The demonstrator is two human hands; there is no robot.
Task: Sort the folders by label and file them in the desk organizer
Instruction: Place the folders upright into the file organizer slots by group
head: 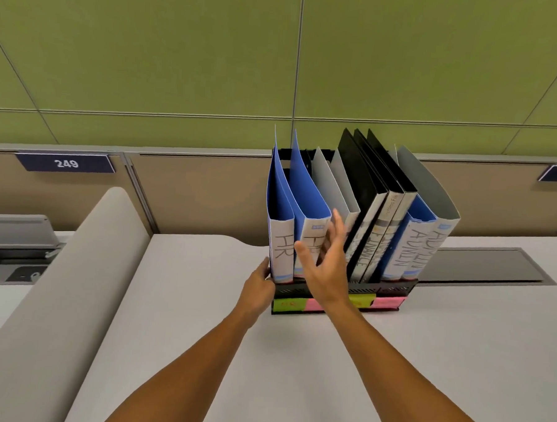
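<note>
A black mesh desk organizer (392,286) stands on the white desk (198,352), with green and pink sticky labels along its front. Several folders stand in it: two blue ones marked HR (281,246) at the left, grey ones behind my hand, black ones marked FINANCE (370,244) in the middle, and a blue and a grey one marked ADMIN (407,250) at the right. My left hand (258,289) rests against the organizer's left front corner, beside the first HR folder. My right hand (324,261) is spread with straight fingers in front of the second HR folder, fingertips at its spine.
A beige partition with a plate reading 249 (66,162) runs behind the desk, green wall panels above it. A curved grey divider (56,296) borders the desk at the left. A dark cable tray lid (484,265) lies in the desk to the right of the organizer.
</note>
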